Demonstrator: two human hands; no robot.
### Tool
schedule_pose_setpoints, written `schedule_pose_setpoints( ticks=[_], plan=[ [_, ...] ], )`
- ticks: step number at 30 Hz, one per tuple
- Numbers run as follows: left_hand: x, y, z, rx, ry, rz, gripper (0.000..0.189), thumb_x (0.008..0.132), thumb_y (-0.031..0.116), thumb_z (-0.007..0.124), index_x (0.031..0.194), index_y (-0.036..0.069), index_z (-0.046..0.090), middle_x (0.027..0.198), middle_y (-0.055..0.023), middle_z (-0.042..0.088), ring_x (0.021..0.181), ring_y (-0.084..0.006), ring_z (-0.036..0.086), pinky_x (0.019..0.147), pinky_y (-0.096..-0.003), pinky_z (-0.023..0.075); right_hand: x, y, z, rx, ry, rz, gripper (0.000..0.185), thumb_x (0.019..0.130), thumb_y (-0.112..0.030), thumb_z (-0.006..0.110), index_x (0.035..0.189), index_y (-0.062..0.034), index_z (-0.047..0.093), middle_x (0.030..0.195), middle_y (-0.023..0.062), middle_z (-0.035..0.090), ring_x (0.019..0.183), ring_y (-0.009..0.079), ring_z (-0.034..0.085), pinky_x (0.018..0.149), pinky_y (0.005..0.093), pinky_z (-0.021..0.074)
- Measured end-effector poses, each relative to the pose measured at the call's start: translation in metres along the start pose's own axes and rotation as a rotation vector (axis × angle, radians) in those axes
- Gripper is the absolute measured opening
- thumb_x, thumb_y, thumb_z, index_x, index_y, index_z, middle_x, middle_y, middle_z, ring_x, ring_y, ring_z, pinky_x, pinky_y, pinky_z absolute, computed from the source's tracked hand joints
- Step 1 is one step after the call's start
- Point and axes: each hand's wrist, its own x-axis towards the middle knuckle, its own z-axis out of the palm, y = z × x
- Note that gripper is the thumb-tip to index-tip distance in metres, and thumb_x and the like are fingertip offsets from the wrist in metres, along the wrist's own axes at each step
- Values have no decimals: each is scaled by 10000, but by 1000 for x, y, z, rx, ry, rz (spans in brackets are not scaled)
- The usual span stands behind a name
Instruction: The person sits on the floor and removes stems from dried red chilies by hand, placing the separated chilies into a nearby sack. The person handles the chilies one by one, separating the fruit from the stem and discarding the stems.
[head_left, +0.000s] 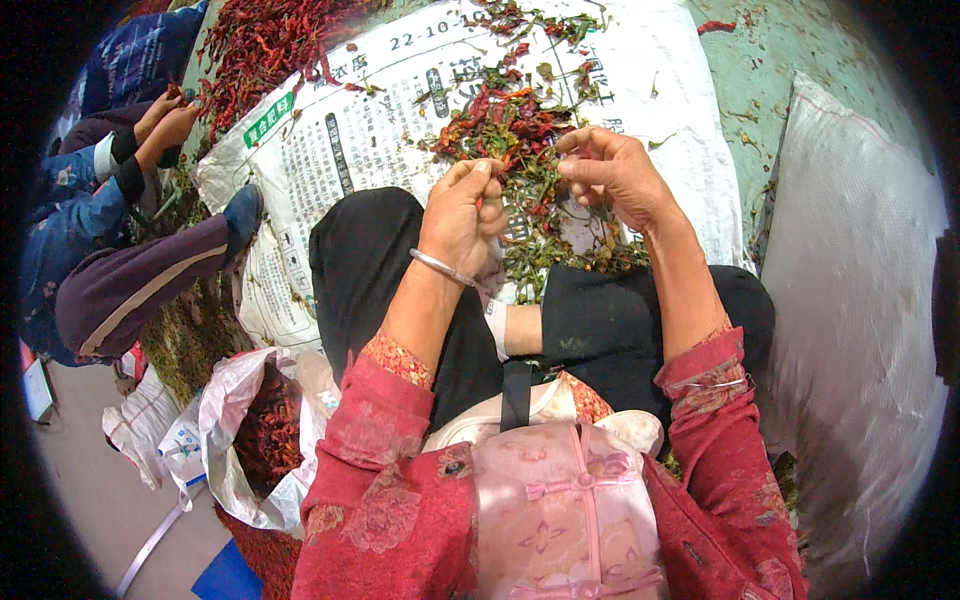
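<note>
A pile of dried red chili peppers and green stems lies before me on a white woven sack bearing print. My left hand is at the pile's near left side, fingers curled and thumb pressed to the index finger. A bit of red chili pepper shows inside its curled fingers. Across from it, my right hand hovers over the pile's right side with thumb and forefinger close together. Whatever may be between those fingertips is too small to make out. Loose green stems spread below both hands, up to my trouser leg.
A big heap of red chilies lies at the upper left. Beside it another person's hands are at work. An open plastic bag with red chilies stands by my left arm. To the right stands a full white woven sack.
</note>
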Motion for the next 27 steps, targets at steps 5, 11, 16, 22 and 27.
schedule_pose_setpoints(
  ticks=[5, 11, 16, 22, 27],
  plan=[
    [-1, 8, 10, 76, 57, -35, 170, 906, 207, 551, 915, 38, 539, 531, 54, 343, 368, -39, 286, 332, -195, 212, 7, -7, -11, -490, 307, -131, 209, 846, -214, 589, 903, -23, 650, 707, 29, 615, 565, 78, 537, 515, 247, 441],
    [6, 4, 11, 341, 228, 107, 242, 817, 119, 649, 990, 13, 519, 541, 44, 392, 371, -40, 335, 339, -195, 235, -4, 8, -7, -948, 13, -457, 173, 747, -140, 636, 850, -1, 643, 743, 96, 630, 628, 180, 586, 601, 307, 466],
    [8, 4, 9, 362, 280, 159, 336, 769, 109, 686, 1024, -17, 507, 688, -5, 504, 436, -41, 402, 374, -191, 305, -12, 28, 26, -1274, -64, -456, 141, 708, -131, 607, 789, -26, 560, 740, 154, 584, 712, 343, 590, 638, 443, 462],
    [7, 1, 9, 328, 173, 115, 314, 778, 52, 668, 1045, -29, 524, 779, -35, 543, 532, -80, 467, 454, -206, 377, 2, 41, 19, -1275, 112, -464, 124, 710, -118, 579, 784, -18, 576, 716, 157, 601, 715, 356, 597, 629, 443, 467],
    [4, -2, 11, 220, 20, 27, 239, 848, 25, 569, 1072, -52, 540, 906, -87, 579, 642, -98, 514, 571, -221, 444, -1, -1, -3, -186, 45, -61, 117, 784, -127, 647, 726, -45, 586, 624, 10, 544, 524, 73, 451, 484, 230, 375]
  ],
)
